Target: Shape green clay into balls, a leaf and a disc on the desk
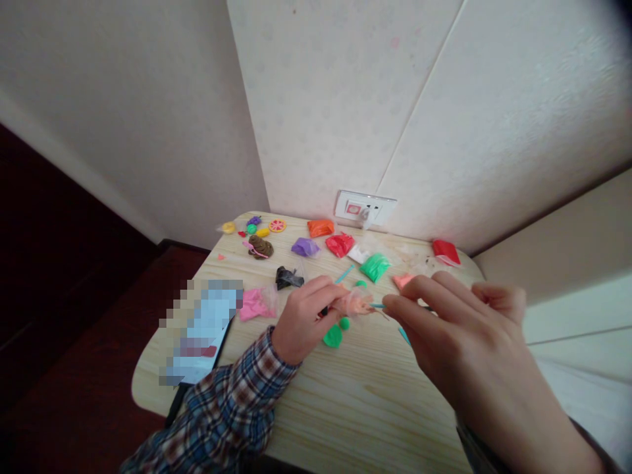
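Note:
My left hand is closed, with thumb and fingers pinching a small peach-coloured clay figure above the table. Part of the figure is hidden by the fingers, and its fine shape is too small to make out. My right hand pinches a thin blue modelling tool, whose tip meets the right side of the figure. Just below the figure lie a flat green clay piece and a small green ball. Another green lump sits behind it.
A phone lies on the left of the wooden table. Bags of pink, black, purple, orange and green clay are spread behind my hands. A wall socket holds a plug.

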The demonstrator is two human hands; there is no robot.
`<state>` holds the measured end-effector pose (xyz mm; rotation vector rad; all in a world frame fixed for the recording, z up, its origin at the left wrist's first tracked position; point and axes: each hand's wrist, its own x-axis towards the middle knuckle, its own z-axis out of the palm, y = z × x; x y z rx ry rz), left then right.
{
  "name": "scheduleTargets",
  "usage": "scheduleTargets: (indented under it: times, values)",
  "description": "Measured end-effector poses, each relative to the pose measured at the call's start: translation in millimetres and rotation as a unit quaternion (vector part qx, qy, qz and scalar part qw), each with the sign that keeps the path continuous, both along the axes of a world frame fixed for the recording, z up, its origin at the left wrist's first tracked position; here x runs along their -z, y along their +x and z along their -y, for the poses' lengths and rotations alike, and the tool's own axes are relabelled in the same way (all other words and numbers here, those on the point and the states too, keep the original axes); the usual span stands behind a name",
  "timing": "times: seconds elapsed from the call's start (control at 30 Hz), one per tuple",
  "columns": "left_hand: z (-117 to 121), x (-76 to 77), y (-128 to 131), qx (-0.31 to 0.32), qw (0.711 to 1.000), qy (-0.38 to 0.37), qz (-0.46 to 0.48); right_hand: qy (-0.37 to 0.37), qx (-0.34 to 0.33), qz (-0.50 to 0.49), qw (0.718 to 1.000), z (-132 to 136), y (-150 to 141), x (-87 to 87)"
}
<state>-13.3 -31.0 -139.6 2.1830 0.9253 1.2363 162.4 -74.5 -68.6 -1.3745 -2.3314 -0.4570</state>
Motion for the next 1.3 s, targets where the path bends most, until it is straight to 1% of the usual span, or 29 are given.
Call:
scheduleTargets:
  times: [0.07,0.17,0.23,0.33,0.43,0.5,0.53,0.63,0.67,0.7,0.77,0.83,0.9,0.97,1.07,1.13,1.23,1.3]
  values:
    - [0.0,0.0,-0.1,0.003,1.0,0.001,0.001,-0.01,-0.015,-0.011,1.0,-1.8,-0.4,1.7]
    - [0.2,-0.1,-0.2,0.007,1.0,-0.006,0.02,-0.062,-0.039,-0.096,0.993,-5.4,0.0,5.8]
    - [0.7,0.2,-0.1,0.01,0.999,-0.018,0.043,-0.11,-0.048,-0.169,0.978,-7.5,0.5,10.3]
    - [1.4,0.0,0.1,0.021,0.996,-0.044,0.068,-0.182,-0.058,-0.268,0.944,-9.5,0.7,18.6]
    - [2.0,-1.7,0.1,0.032,0.993,-0.067,0.091,-0.245,-0.073,-0.359,0.898,-10.0,-0.5,25.7]
    - [2.1,-3.0,0.5,0.033,0.99,-0.076,0.11,-0.272,-0.085,-0.417,0.863,-9.2,-2.7,28.3]
    - [2.0,-3.4,0.9,0.034,0.989,-0.079,0.118,-0.286,-0.096,-0.449,0.841,-8.4,-4.3,29.0]
    - [1.4,-2.8,2.3,0.045,0.988,-0.085,0.122,-0.331,-0.149,-0.535,0.763,-4.8,-8.9,28.1]
    - [1.1,-2.1,2.6,0.053,0.988,-0.087,0.12,-0.338,-0.164,-0.554,0.743,-3.7,-9.8,27.0]
    - [0.7,-1.4,2.8,0.06,0.987,-0.088,0.12,-0.336,-0.169,-0.568,0.732,-3.0,-10.0,25.7]
    - [0.0,-0.2,2.6,0.063,0.985,-0.095,0.128,-0.311,-0.146,-0.589,0.732,-2.7,-8.2,23.1]
    - [-0.8,0.3,2.2,0.051,0.984,-0.109,0.133,-0.283,-0.106,-0.609,0.734,-3.6,-3.4,21.2]
    - [-1.7,0.3,1.9,0.036,0.984,-0.125,0.124,-0.276,-0.071,-0.618,0.733,-4.7,3.5,20.8]
    - [-3.1,0.6,1.8,0.015,0.984,-0.14,0.11,-0.268,-0.044,-0.618,0.738,-5.1,12.0,22.2]
    - [-7.7,1.2,0.8,-0.033,0.982,-0.165,0.085,-0.225,0.003,-0.632,0.742,-5.4,26.1,27.3]
    - [-13.6,0.6,-1.0,-0.069,0.981,-0.172,0.063,-0.201,0.034,-0.655,0.728,-6.2,34.9,31.9]
    - [-26.3,-2.3,-4.2,-0.117,0.98,-0.158,0.011,-0.202,0.061,-0.691,0.691,-8.6,43.3,38.7]
    - [-35.1,-3.7,-5.1,-0.14,0.98,-0.136,-0.046,-0.205,0.07,-0.709,0.671,-11.1,44.6,42.9]
